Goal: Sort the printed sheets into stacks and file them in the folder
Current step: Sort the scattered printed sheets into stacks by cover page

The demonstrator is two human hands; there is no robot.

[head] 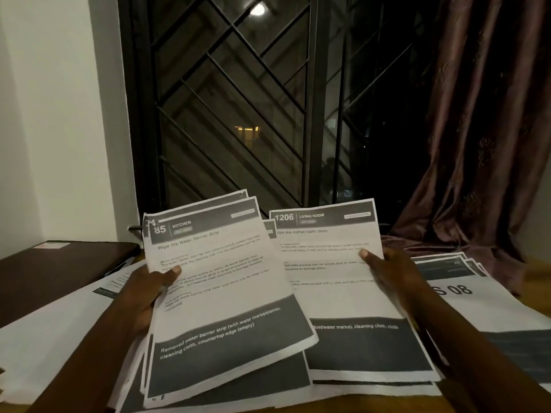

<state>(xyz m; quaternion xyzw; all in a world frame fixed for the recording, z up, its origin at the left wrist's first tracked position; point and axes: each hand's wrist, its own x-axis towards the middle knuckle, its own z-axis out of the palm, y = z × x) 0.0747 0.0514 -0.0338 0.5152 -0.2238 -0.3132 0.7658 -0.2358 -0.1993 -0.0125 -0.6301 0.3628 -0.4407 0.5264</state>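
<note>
My left hand (146, 296) grips a small fan of printed sheets, raised and tilted; the top one is headed "85 KITCHEN" (226, 290). My right hand (390, 272) holds the right edge of a sheet headed "1206 LIVING ROOM" (337, 293), thumb on its face, with more sheets under it. The kitchen sheet overlaps the living room sheet's left side. A dark brown folder (56, 263) lies shut on the table at the left, apart from both hands.
Loose printed sheets (50, 332) cover the wooden table (536, 272) on the left. Another stack (456, 268) and a sheet marked "S 08" (477, 305) lie on the right. A barred dark window (238, 99) and a brown curtain (483, 129) stand behind.
</note>
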